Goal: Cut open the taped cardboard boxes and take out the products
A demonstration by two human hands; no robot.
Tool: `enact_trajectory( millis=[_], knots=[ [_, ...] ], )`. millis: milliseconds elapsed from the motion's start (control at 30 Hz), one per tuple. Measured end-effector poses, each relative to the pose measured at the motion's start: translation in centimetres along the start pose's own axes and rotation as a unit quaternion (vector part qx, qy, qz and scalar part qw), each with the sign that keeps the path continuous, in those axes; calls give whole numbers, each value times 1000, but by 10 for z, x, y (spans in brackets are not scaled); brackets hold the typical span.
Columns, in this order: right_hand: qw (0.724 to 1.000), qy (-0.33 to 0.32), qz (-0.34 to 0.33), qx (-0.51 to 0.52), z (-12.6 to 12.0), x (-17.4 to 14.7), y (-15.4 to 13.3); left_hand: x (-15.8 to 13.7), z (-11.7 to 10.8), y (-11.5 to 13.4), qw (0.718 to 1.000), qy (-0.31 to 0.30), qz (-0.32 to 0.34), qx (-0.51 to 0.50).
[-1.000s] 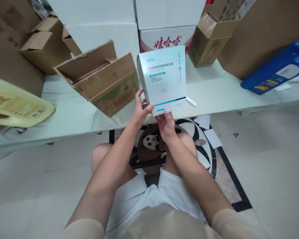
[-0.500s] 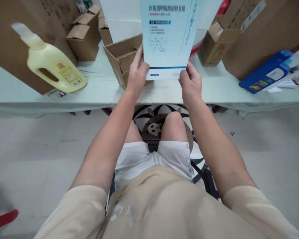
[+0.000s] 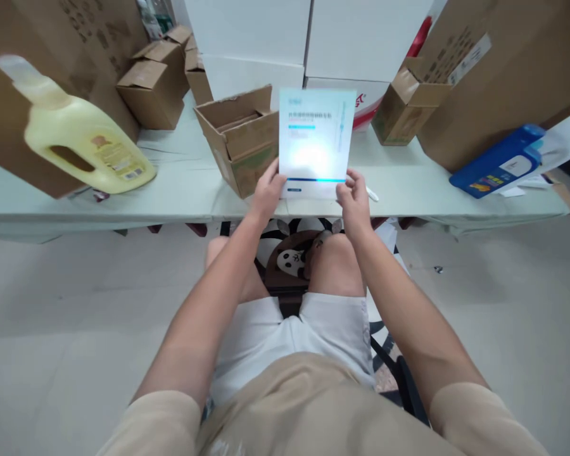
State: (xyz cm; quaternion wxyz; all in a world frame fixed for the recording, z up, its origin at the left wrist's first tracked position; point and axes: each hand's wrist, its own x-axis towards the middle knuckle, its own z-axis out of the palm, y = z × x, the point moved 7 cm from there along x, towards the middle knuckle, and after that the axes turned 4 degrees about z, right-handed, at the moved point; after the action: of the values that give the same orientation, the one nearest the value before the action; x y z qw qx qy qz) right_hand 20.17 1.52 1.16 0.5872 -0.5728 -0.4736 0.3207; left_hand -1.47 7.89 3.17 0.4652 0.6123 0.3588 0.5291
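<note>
A flat white and pale-blue patch box point(image 3: 313, 170), printed with Chinese characters and a dark blue stripe near its bottom, is held up over the table's front edge. Bright glare washes out its middle. My left hand point(image 3: 268, 189) pinches the lower left edge, thumb in front and fingers behind. At the lower right edge, my right hand point(image 3: 354, 197) grips it the same way. Just left of the patch box stands an open cardboard box point(image 3: 247, 168) with brown cardboard pieces inside. A slim white object point(image 3: 372, 195) lies beside my right hand; its kind I cannot make out.
On the green-covered table point(image 3: 180, 190), a yellow jug-shaped bottle point(image 3: 83, 142) stands at left and a blue bottle point(image 3: 496, 163) at right. White boxes point(image 3: 251, 28) are stacked at the back. Small cartons point(image 3: 152, 92) and another carton point(image 3: 406, 107) flank them.
Both hands have brought the patch box lower and it appears smaller, uncovering the stacked white boxes behind. Glare now covers its front. The camera view has shifted slightly.
</note>
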Motion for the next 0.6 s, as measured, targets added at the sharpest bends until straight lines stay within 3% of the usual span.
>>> enact_trajectory(
  millis=[167,300,467,600],
  knots=[
    [992,27,119,-8,-13,11,66,0,20,-77,995,-53,-88,-4],
    [989,45,137,-27,-25,36,90,17,44,-121,992,-75,-103,-25],
    [993,74,74,-54,-33,72,93,43,75,-149,987,-122,-97,-33],
    [987,85,135,26,-31,94,97,51,88,-159,976,-190,-104,-21]
  ],
)
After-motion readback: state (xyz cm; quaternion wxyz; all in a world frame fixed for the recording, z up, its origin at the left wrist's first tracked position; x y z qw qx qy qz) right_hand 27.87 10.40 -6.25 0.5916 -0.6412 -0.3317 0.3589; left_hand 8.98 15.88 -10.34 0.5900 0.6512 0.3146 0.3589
